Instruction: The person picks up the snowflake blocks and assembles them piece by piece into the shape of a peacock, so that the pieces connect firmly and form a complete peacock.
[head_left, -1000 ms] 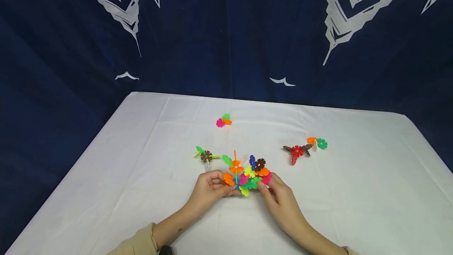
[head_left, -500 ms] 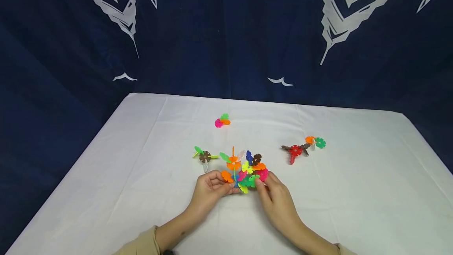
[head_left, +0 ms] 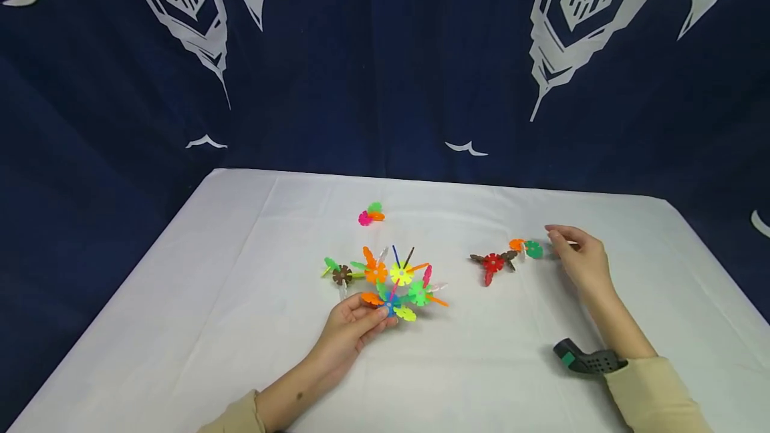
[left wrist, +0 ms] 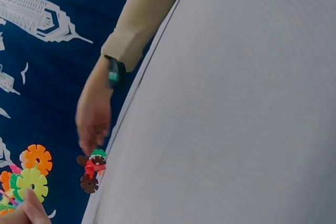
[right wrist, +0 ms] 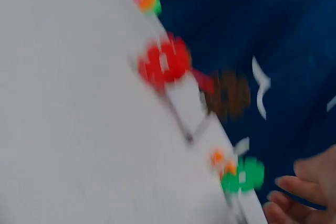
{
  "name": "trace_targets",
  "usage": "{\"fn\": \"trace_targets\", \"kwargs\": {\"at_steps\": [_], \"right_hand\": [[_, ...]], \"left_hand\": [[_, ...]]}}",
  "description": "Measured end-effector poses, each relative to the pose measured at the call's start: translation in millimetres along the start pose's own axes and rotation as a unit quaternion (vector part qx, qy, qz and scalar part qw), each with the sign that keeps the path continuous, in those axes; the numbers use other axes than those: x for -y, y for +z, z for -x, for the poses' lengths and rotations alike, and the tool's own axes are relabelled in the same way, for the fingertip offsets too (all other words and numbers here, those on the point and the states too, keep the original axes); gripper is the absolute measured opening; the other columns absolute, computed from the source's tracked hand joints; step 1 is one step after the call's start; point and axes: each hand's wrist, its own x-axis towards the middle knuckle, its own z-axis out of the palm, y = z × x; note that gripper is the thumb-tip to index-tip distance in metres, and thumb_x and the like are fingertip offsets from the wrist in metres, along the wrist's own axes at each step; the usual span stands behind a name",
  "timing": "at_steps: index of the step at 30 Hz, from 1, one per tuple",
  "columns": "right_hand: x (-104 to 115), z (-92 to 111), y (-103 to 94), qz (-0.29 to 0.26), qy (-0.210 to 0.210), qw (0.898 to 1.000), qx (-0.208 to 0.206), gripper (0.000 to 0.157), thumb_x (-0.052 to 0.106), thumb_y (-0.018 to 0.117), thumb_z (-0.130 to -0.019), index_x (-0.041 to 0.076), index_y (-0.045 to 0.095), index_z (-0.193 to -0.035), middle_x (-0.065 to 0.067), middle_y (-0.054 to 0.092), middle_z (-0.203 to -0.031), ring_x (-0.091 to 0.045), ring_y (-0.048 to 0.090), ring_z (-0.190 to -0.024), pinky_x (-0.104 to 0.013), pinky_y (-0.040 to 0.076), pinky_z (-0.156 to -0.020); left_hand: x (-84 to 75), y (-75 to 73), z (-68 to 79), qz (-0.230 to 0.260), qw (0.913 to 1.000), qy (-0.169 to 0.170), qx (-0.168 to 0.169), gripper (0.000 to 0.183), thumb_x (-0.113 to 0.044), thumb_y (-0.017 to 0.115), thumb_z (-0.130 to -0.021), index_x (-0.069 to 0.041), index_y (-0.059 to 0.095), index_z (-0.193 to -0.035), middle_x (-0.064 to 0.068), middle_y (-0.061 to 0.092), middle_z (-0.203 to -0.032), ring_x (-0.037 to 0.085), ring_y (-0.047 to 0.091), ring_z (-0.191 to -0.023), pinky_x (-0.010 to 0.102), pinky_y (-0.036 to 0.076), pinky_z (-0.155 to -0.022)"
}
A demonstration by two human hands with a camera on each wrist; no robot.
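Observation:
My left hand [head_left: 349,329] pinches a large multicoloured cluster of interlocking snowflake discs [head_left: 402,274] by its blue disc, thumb on top. In the left wrist view, the thumb [left wrist: 34,208] and part of that cluster show at the lower left corner. At the right, my right hand [head_left: 583,259] reaches over the table with loosely bent fingers and nothing in them. Its fingertips are just right of a small orange, green and clear cluster [head_left: 533,250]. The blurred right wrist view has the same green disc [right wrist: 249,176] beside the fingers [right wrist: 294,187].
A red and brown cluster [head_left: 493,263] lies left of the green one. Behind my left hand sits a brown, green and yellow cluster [head_left: 342,275]. A pink, green and orange one [head_left: 367,218] lies farther back on the white-covered table [head_left: 271,353]. A dark blue curtain [head_left: 337,85] hangs behind.
My right hand has let go of the large cluster and moved right and away to the small orange and green one. The large cluster has turned in my left hand.

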Motion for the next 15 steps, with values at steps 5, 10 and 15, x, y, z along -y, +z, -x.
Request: {"fn": "trace_targets", "kwargs": {"at_steps": [5,10,15], "right_hand": [[3,-9,-7.8,0.011,0.016,0.992,0.127,0.06,0.042,0.041,-0.099,-0.01,0.049,-0.127,-0.021,0.058,-0.101,-0.017,0.052,-0.075,-0.022,0.045,-0.054],[8,-2,-7.8,0.039,-0.011,0.991,0.124,0.055,0.041,0.044,-0.098,-0.007,0.051,-0.126,-0.02,0.061,-0.1,-0.023,0.056,-0.08,-0.024,0.045,-0.057],[10,6,1.0,0.072,-0.068,0.991,0.089,0.041,0.028,0.047,-0.099,-0.004,0.055,-0.123,-0.026,0.056,-0.113,-0.038,0.059,-0.092,-0.035,0.048,-0.065]], "left_hand": [[1.4,-2.5,1.9,0.006,0.9999,-0.006,0.008,0.011,0.005,0.059,-0.089,0.0,0.053,-0.097,0.008,0.066,-0.086,0.019,0.067,-0.085,0.021,0.051,-0.079],[1.2,-2.5,1.5,0.011,0.9998,-0.008,0.017,0.01,0.004,0.058,-0.089,-0.001,0.054,-0.097,0.007,0.066,-0.086,0.019,0.067,-0.086,0.022,0.051,-0.079],[0.7,-1.8,0.4,0.015,0.9998,-0.007,0.015,0.011,0.005,0.058,-0.089,-0.001,0.054,-0.097,0.008,0.066,-0.086,0.018,0.067,-0.085,0.021,0.051,-0.079]]}}
